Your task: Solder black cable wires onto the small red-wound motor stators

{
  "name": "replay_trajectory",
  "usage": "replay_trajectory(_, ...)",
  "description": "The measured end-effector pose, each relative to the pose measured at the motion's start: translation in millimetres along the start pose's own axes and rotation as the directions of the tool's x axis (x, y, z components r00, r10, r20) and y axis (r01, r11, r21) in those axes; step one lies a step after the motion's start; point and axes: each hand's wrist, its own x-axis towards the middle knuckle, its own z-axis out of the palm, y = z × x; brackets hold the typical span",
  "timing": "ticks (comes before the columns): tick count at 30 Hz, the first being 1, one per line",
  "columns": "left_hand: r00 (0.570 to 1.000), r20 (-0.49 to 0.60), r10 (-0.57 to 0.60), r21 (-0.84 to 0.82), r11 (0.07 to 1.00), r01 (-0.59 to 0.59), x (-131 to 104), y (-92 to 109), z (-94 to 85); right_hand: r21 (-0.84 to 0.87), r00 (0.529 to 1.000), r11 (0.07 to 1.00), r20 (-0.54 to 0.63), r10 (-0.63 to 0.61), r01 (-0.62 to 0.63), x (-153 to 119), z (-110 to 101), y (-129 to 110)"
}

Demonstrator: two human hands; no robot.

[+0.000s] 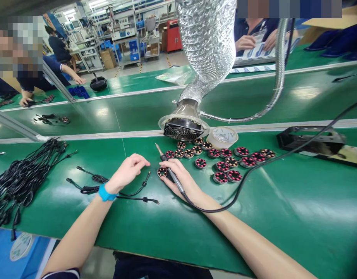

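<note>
Soldering stage: right hand grips soldering iron, tip raised beside stator on green bench. Left hand, fingers loosely curled, hovers over black cable. Judgement: lead needs placing on stator next.

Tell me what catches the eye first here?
A big silver hose hangs over the green table, ending in a fan. Below it, the right hand holds a soldering iron beside a small round coil, with many more coils clustered to the right. The left hand hovers above black cables.
</note>
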Motion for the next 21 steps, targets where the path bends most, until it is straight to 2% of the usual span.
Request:
replay_trajectory(3, 0.997, 0.003, 0.080, 0.119, 0.990, -0.080, -3.7, -0.2, -12.4, -0.019, 1.000, 1.000, -0.011, 0.005, -0.005, -0.9, -0.3, 2.3)
replay_trajectory(5, 0.995, -0.033, 0.095, 0.305, 0.949, -0.080, -7.0, 0.0, -13.9, -0.038, 1.000, 0.999, -0.020, 0.010, -0.011, -1.3, -0.7, 3.3)
replay_trajectory(8, 0.994, -0.028, 0.102, 0.594, 0.802, -0.065, -12.4, 1.3, -7.1, -0.057, 0.999, 0.998, -0.028, 0.026, -0.028, -1.0, -1.5, 2.7)
replay_trajectory(10, 0.993, 0.040, 0.113, 0.675, 0.730, -0.110, -15.3, 1.7, 0.9, -0.060, 0.999, 0.998, -0.037, 0.035, -0.037, -0.5, -1.7, 1.7)
replay_trajectory(12, 0.988, 0.106, 0.116, 0.689, 0.708, -0.157, -16.8, 0.9, 8.8, -0.059, 0.998, 0.997, -0.047, 0.038, -0.040, -0.2, -1.6, 1.3)
replay_trajectory(15, 0.981, 0.147, 0.125, 0.648, 0.737, -0.191, -17.2, -0.2, 14.9, -0.051, 0.998, 0.998, -0.056, 0.038, -0.041, 0.0, -1.0, 2.2)
replay_trajectory(18, 0.984, 0.084, 0.158, 0.519, 0.836, -0.179, -17.4, 2.6, 12.6, -0.032, 0.999, 0.999, -0.047, 0.027, -0.029, 0.9, -1.5, 1.7)
replay_trajectory(21, 0.988, 0.030, 0.151, 0.318, 0.936, -0.153, -18.9, 8.5, 9.7, -0.013, 1.000, 1.000, -0.030, 0.002, -0.002, 3.8, -3.1, -4.6)
